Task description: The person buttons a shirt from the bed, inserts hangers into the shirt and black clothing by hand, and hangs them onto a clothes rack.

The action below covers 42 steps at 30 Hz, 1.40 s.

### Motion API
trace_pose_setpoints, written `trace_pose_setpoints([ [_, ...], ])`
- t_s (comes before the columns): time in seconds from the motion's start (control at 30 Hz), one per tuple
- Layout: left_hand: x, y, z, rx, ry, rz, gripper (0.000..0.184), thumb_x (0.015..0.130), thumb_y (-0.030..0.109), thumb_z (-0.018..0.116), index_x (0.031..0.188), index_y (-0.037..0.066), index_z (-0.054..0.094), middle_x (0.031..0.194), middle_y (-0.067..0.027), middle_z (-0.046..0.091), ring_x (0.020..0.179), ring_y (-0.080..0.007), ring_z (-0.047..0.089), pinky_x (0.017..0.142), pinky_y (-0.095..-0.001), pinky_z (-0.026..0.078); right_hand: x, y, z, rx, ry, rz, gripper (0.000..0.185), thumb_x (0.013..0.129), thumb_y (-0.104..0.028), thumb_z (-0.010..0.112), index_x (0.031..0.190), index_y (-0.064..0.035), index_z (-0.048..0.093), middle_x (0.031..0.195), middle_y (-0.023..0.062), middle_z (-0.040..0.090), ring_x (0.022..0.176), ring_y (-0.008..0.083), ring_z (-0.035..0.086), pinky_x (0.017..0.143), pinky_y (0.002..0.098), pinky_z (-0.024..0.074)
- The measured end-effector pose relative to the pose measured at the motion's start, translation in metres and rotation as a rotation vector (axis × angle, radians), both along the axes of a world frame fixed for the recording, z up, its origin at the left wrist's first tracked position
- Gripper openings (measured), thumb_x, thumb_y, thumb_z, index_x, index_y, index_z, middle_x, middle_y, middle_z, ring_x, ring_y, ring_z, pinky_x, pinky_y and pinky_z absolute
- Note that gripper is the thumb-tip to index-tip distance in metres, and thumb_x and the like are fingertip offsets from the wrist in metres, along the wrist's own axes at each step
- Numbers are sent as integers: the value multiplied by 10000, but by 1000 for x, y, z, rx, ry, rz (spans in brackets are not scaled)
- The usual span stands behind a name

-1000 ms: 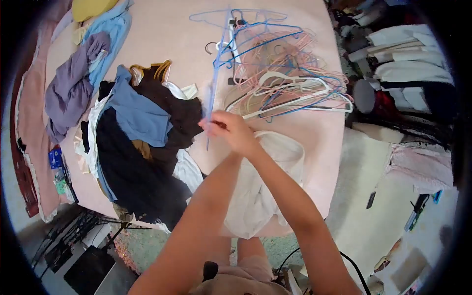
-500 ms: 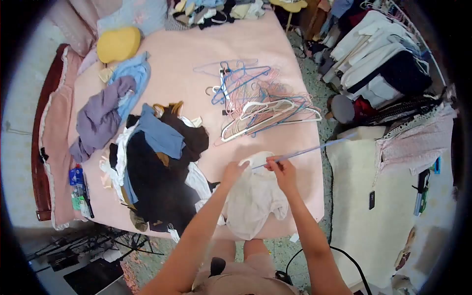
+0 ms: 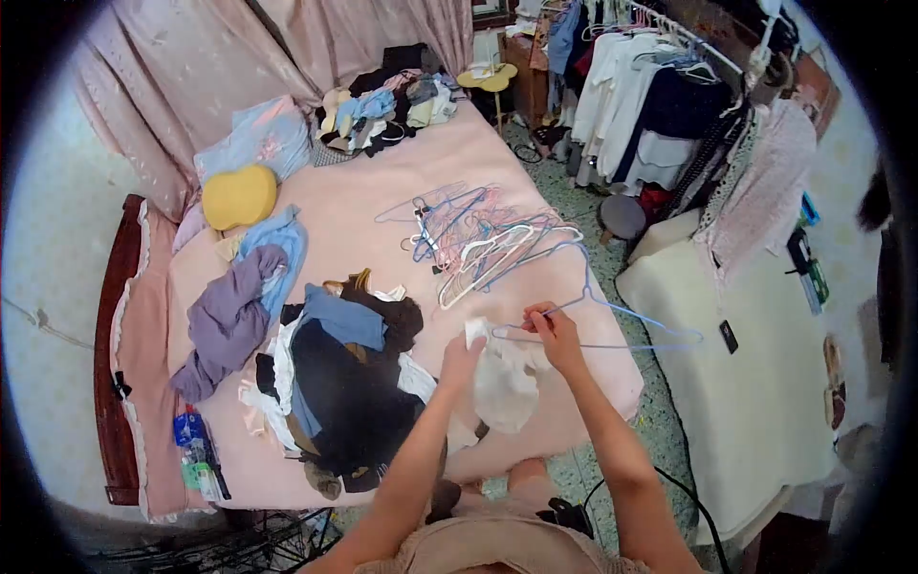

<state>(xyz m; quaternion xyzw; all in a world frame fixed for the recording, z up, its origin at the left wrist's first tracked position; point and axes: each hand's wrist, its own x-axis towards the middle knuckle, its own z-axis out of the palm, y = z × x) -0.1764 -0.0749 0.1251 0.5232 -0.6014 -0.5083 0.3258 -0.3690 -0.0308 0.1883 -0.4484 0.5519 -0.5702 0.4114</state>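
Hanger [image 3: 639, 314], blue, extends from the right hand [image 3: 555, 335] out past the bed edge. The right fingers are closed around its near shoulder, thumb and index pinched together; the lower fingers are curled and partly concealed. The left hand [image 3: 461, 362] grips the upper edge of a white garment [image 3: 505, 397]; its fingertips are covered by the cloth, so the exact finger spacing cannot be determined. The near end of the hanger meets the garment between the hands; whether it lies inside or over the fabric cannot be determined. The garment is pale and its outline is indistinct.

Bed surface [image 3: 354, 225]: pink cover. A tangled hanger pile [image 3: 497, 241] lies beyond the hands; individual units cannot be separated visually. A dark clothes pile [image 3: 349, 407] lies left of the left hand, partly obscured by the forearm. Room: pink curtain [image 3: 220, 77] at the far side, cut off above; loaded clothes rack [image 3: 690, 43] at far right; round stool [image 3: 622, 218] below it.
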Motion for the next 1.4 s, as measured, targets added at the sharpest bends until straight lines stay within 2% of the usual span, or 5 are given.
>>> trace_pose_setpoints([
  [0.4,57,41,151,-792,-123,-393,252,781,197,610,962,21,608,991,-123,551,914,-257,522,804,-322,409,107,54,53,-108,441,238,150,829,-75,500,954,0,538,750,88,601,677,168,565,631,296,450],
  [0.7,90,51,195,-450,136,-224,254,826,228,562,911,-11,571,794,-154,576,741,-286,555,704,-332,430,172,79,94,-190,290,127,205,853,-126,532,1023,-11,525,744,46,568,641,111,528,604,262,432],
  [0.8,109,36,201,-471,124,-168,271,861,245,517,941,-10,558,858,-185,595,805,-298,577,720,-355,431,197,103,84,-187,161,113,327,854,-223,549,1086,6,515,936,190,591,811,265,600,717,331,459],
  [1.0,141,30,222,-564,173,-89,267,870,223,506,1016,5,555,855,-136,609,788,-213,572,715,-311,430,185,110,80,123,767,661,448,827,-390,557,1044,2,560,935,233,595,891,353,568,773,385,454],
  [1.4,188,39,234,-468,-93,-220,268,827,267,609,896,10,643,780,-36,614,698,-90,521,643,-241,416,71,71,108,-100,1158,-105,255,880,-261,460,917,-56,606,784,108,618,819,276,577,993,517,228],
])
